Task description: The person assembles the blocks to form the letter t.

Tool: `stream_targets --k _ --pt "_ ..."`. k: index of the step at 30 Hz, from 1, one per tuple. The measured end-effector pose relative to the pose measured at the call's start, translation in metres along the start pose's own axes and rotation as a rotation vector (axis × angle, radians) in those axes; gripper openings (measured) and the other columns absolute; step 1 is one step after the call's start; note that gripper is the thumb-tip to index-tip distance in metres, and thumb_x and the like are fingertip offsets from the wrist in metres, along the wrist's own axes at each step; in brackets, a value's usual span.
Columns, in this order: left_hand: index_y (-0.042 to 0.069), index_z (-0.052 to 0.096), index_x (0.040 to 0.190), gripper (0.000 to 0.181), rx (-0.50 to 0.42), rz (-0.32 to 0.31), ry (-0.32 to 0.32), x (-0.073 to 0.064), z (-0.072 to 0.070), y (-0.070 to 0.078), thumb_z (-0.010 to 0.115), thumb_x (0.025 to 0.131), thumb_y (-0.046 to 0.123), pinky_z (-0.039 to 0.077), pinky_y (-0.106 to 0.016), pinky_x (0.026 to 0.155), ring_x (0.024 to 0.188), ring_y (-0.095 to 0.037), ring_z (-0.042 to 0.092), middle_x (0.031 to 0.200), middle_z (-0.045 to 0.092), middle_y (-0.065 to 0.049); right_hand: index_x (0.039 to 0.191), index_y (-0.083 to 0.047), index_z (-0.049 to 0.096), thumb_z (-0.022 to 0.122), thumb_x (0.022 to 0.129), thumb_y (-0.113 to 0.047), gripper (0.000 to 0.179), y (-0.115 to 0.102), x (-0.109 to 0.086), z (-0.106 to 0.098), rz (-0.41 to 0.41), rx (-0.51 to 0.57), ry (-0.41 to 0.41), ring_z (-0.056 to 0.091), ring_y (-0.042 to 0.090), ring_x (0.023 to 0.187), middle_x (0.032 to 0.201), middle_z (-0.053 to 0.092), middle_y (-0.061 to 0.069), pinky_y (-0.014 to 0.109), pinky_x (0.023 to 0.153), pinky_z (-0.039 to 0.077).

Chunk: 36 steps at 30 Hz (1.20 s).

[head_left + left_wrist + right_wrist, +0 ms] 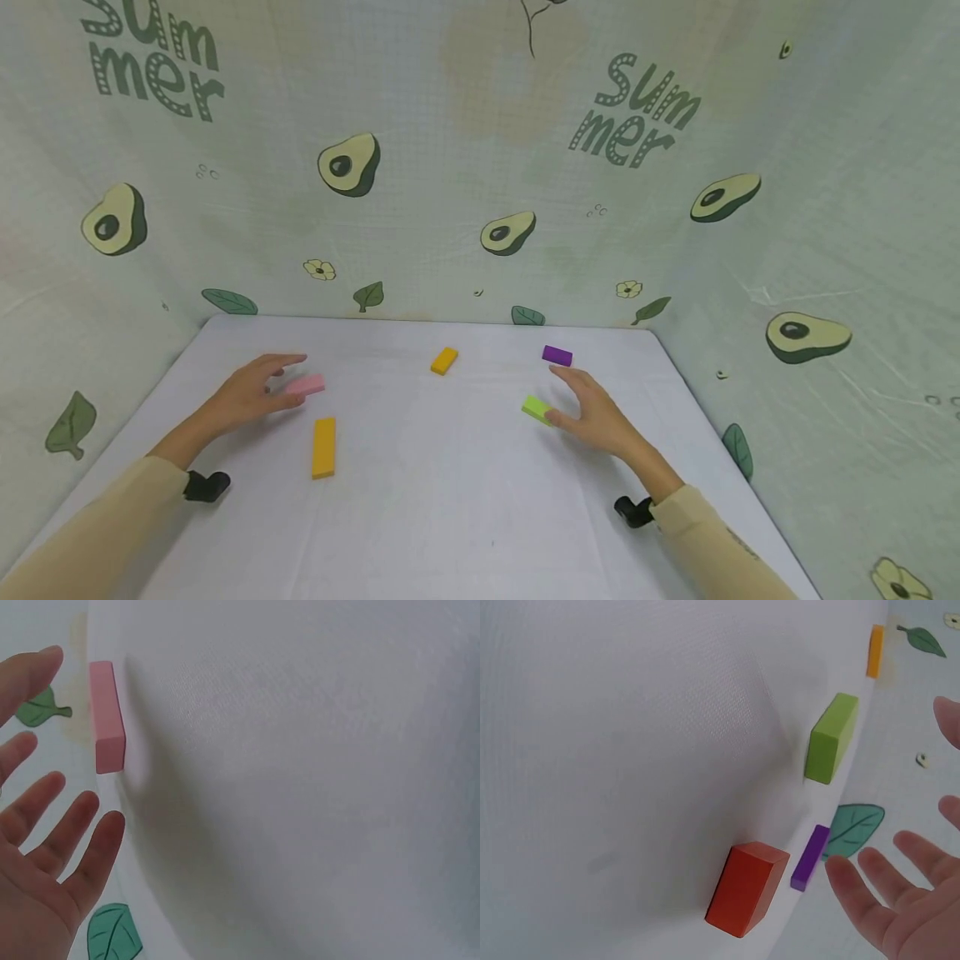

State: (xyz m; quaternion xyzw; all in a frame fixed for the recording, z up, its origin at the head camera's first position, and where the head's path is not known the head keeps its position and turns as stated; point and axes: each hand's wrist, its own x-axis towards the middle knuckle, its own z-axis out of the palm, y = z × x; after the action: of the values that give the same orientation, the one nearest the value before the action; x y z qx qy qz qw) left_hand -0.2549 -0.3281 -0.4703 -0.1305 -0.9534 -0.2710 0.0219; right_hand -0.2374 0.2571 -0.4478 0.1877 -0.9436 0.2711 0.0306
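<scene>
In the head view, my left hand [243,395] is spread around a pink block [306,384] on the left side of the table. The left wrist view shows a gap between the fingers and this pink block [107,720]. My right hand [596,417] is beside a lime green block [536,409], thumb tip overlapping it in the head view. The right wrist view shows the lime green block [831,739] apart from the spread fingers. A purple block [557,355] lies just beyond the right fingertips. A red block [748,889], seen only in the right wrist view, stands nearby.
A long yellow-orange block [324,448] lies right of the left forearm, and a smaller one [444,361] near the back middle. The white table [465,517] borders on hanging printed cloth [420,100] behind and at the sides.
</scene>
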Motion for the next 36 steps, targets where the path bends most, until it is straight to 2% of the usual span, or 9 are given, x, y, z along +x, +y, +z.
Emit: stream_targets --k 6,17,22,29,36 --pt "0.006 0.057 0.15 0.065 -0.025 0.014 -0.013 0.001 0.003 -0.004 0.083 0.095 0.027 0.056 -0.063 0.1 0.129 -0.049 0.055 0.152 0.051 -0.025 0.162 -0.013 0.044 0.082 0.095 -0.028 0.078 0.0 0.0 0.004 -0.009 0.007 -0.016 0.044 0.041 0.149 0.163 0.046 0.015 0.064 0.115 0.044" --pt "0.011 0.062 0.147 0.059 -0.061 0.002 -0.034 0.006 0.007 -0.007 0.083 0.095 0.03 0.056 -0.062 0.099 0.124 -0.043 0.06 0.147 0.058 -0.023 0.159 -0.011 0.048 0.082 0.095 -0.024 0.073 0.002 0.001 0.006 -0.049 0.067 -0.031 0.053 0.044 0.14 0.158 0.051 0.018 0.061 0.106 0.053" --pt "0.011 0.063 0.146 0.058 -0.094 -0.005 -0.037 0.007 0.009 -0.011 0.083 0.095 0.031 0.055 -0.061 0.101 0.123 -0.041 0.061 0.145 0.061 -0.022 0.158 -0.011 0.05 0.082 0.095 -0.022 0.071 0.003 0.003 0.008 -0.033 0.092 -0.048 0.058 0.045 0.133 0.157 0.052 0.017 0.058 0.101 0.057" --pt "0.01 0.066 0.142 0.051 -0.097 -0.031 -0.039 0.008 0.011 -0.014 0.081 0.097 0.026 0.054 -0.059 0.103 0.122 -0.039 0.062 0.143 0.063 -0.021 0.156 -0.012 0.052 0.082 0.095 -0.02 0.068 0.002 0.004 0.011 -0.002 0.101 -0.052 0.06 0.039 0.129 0.154 0.055 0.015 0.047 0.093 0.061" --pt "0.008 0.067 0.141 0.048 -0.115 -0.028 -0.053 0.011 0.012 -0.011 0.08 0.097 0.021 0.053 -0.061 0.104 0.122 -0.04 0.061 0.142 0.064 -0.022 0.154 -0.009 0.054 0.083 0.094 -0.017 0.067 0.002 0.004 0.014 0.006 0.107 -0.06 0.062 0.038 0.126 0.151 0.057 0.016 0.046 0.091 0.063"
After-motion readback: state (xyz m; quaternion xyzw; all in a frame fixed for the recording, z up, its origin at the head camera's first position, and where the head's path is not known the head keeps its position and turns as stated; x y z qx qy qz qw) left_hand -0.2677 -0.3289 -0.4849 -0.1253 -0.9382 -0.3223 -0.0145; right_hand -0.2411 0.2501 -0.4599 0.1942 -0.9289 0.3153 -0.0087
